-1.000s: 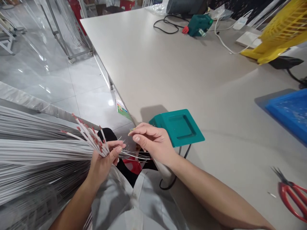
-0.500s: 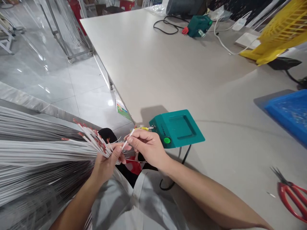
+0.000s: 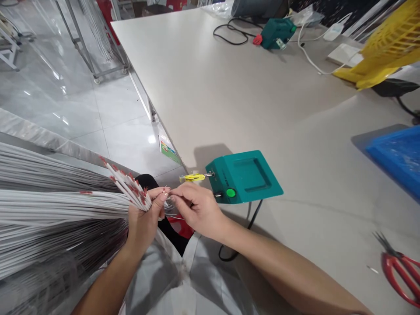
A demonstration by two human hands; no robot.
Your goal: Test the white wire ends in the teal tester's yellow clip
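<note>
My left hand is closed round a thick bundle of white cables with red-marked ends that fan out above my thumb. My right hand pinches the thin bare wire ends sticking out of that bundle, right beside my left thumb. Just beyond my right hand stands a small teal box with a green button and a yellow clip on a pin at its left side. A black cord runs from the box down off the table edge.
The white table carries red scissors at the right edge, a blue tray, a yellow basket and a second teal device with cords at the far end. Shiny tiled floor and metal racks lie left.
My right hand has drawn back from the teal box's yellow clip to the wire ends at my left hand. The green button, hidden before, now shows.
</note>
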